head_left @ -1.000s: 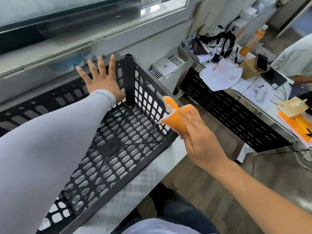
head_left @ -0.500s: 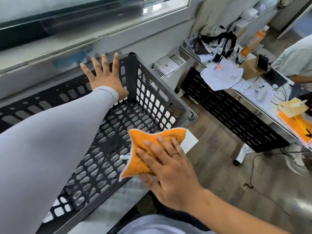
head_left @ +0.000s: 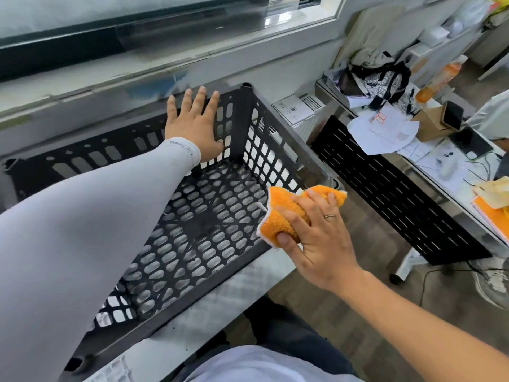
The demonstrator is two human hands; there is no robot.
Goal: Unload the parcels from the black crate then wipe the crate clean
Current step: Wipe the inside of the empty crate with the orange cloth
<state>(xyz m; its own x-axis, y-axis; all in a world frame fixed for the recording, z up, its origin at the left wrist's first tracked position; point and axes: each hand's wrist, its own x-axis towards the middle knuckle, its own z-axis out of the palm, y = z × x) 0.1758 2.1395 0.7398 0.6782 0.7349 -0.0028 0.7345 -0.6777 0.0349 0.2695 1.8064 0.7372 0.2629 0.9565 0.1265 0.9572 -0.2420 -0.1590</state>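
Crate: black crate [head_left: 209,216], perforated lattice floor and walls, on a pale surface below the window.
Left hand [head_left: 194,125]: fingers spread flat against far wall.
Right hand [head_left: 316,232]: gripping orange cloth [head_left: 286,216] at near-right rim.

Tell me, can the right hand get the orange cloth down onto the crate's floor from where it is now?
Probably yes. The right hand grips the orange cloth at the near right corner of the black crate. The crate is open-topped, no parcels show inside, and the left hand lies flat against the far wall, off that path.
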